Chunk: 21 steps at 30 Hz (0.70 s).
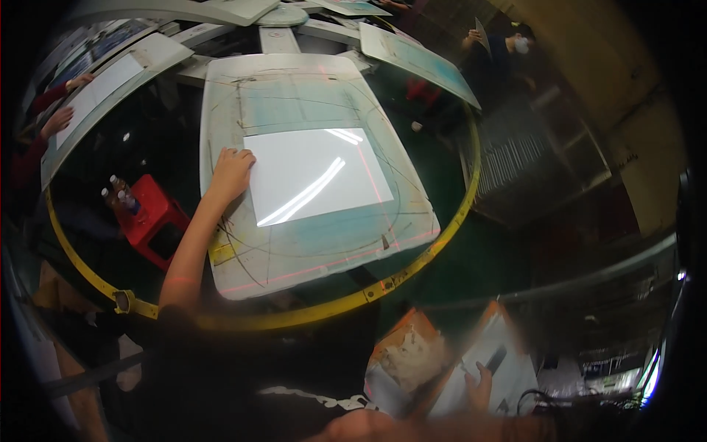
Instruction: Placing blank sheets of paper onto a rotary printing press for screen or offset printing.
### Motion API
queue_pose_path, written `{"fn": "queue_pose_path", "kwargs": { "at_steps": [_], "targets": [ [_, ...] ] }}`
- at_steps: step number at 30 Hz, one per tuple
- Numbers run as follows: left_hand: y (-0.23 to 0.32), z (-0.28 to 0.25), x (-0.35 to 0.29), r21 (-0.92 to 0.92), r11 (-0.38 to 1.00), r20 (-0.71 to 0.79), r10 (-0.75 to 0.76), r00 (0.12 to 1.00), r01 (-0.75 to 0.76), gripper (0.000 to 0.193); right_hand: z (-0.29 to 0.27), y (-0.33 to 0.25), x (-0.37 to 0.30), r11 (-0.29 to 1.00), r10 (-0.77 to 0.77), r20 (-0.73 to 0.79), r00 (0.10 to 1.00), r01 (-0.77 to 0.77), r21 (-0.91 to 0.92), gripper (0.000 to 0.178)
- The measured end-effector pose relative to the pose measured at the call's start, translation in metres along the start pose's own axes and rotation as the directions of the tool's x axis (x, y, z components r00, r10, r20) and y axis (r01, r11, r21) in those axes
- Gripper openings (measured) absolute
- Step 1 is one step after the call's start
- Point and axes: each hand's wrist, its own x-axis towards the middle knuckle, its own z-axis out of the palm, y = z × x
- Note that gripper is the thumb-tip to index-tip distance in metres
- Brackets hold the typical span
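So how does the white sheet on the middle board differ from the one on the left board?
The middle sheet shows bright glare and a red line; the left sheet shows neither. The person's left hand is at the middle sheet's left edge, while a co-worker's hands are at the left sheet's edge. Both are white and lie on pale boards.

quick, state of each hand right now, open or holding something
Left hand: at the glossy sheet, grip can't be told.
Right hand: by the lower white sheet, grip can't be told.
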Motion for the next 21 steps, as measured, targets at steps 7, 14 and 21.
{"fn": "queue_pose_path", "kwargs": {
  "at_steps": [7,14,21],
  "targets": [
    [0.124,-0.050,-0.022,-0.173,0.916,-0.079,0.353,0.932,-0.361,0.044,0.036,0.015,-0.037,0.982,-0.139,-0.209,0.968,0.108,-0.153,0.054],
    [0.278,-0.169,-0.106,-0.294,0.237,-0.262,0.911,0.317,-0.926,0.031,0.047,0.004,-0.027,0.991,-0.094,-0.122,0.988,0.081,-0.105,0.057],
    [0.290,-0.209,-0.120,-0.089,-0.073,-0.412,0.911,-0.030,-0.993,0.037,0.059,-0.011,-0.022,0.982,-0.177,-0.180,0.968,0.162,-0.094,0.049]
  ]
}}
